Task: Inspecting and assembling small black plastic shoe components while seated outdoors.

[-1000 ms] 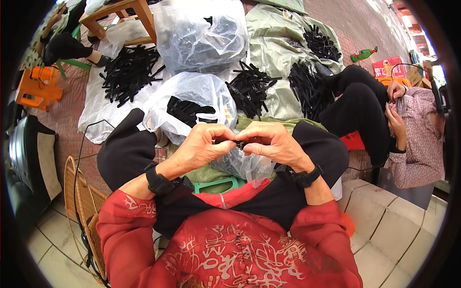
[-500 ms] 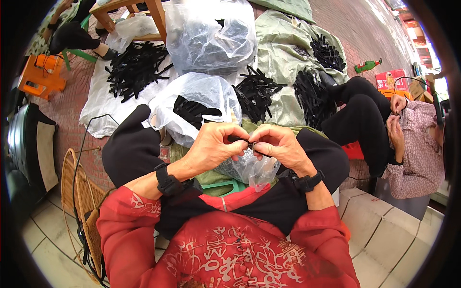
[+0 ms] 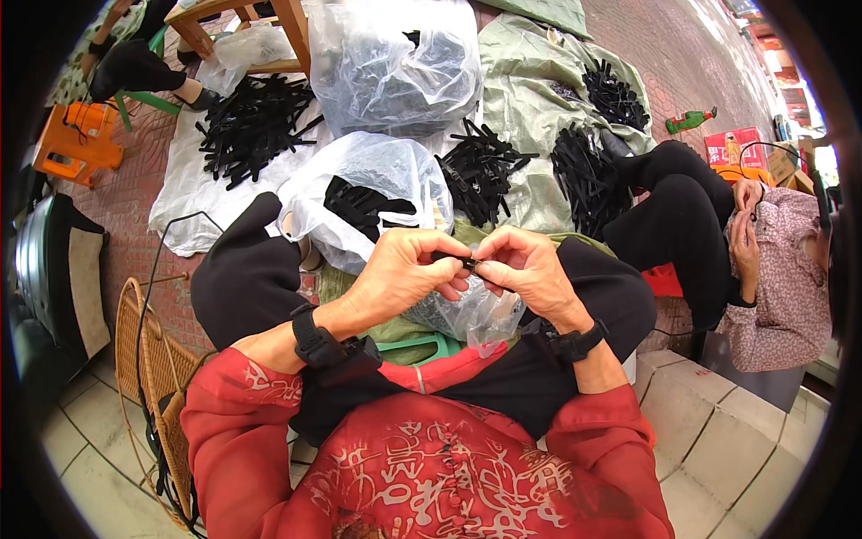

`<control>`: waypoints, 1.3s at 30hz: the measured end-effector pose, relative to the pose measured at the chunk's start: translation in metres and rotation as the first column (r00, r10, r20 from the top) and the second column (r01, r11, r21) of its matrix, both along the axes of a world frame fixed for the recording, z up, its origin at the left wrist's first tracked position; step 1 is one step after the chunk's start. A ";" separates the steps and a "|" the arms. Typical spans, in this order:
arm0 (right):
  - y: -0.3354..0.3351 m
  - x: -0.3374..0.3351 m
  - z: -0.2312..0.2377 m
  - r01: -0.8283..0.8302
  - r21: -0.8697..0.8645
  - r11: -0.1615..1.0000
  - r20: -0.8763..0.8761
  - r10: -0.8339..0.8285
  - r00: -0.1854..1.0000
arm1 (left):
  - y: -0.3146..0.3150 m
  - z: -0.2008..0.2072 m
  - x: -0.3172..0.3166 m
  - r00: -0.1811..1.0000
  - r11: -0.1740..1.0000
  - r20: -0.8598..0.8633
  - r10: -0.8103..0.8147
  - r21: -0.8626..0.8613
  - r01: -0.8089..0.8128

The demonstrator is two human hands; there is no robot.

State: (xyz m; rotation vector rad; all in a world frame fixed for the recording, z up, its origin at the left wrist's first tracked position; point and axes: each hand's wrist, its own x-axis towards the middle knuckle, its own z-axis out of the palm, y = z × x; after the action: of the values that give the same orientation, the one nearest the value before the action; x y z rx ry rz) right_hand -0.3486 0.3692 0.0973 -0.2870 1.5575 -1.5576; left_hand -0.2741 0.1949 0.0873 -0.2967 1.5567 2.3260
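My left hand (image 3: 406,268) and my right hand (image 3: 523,269) meet in front of me, each pinching a small black strap-like piece (image 3: 466,262) between thumb and fingertips. Most of that piece is hidden by my fingers, so its exact kind does not show. Just beneath my hands is a clear plastic bag (image 3: 480,317) with small shiny contents I cannot make out. Beyond my left hand an open white plastic bag (image 3: 409,171) holds black strips (image 3: 355,206). Several piles of similar black strips (image 3: 482,172) lie further off.
A large filled plastic bag (image 3: 395,72) stands ahead near a wooden stool (image 3: 292,36). On the right sits a co-worker (image 3: 777,269), hands together. At left are an orange stool (image 3: 81,144) and a wicker chair (image 3: 153,359). A green bottle (image 3: 690,120) lies far right.
My fingers have shifted slightly around the black piece, and my right fingertips have turned a little. The co-worker's hands at right have moved closer together.
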 end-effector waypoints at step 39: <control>-0.005 0.002 -0.002 -0.107 -0.064 0.992 0.112 0.114 0.987 | -0.015 -0.005 -0.003 0.950 0.958 0.255 -0.182 0.262 0.113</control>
State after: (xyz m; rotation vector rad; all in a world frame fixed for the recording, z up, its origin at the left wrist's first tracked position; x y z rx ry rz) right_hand -0.3463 0.3647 0.0949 -0.3047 1.3864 -1.5077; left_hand -0.2775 0.1803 0.0828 -0.4086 1.1073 2.2163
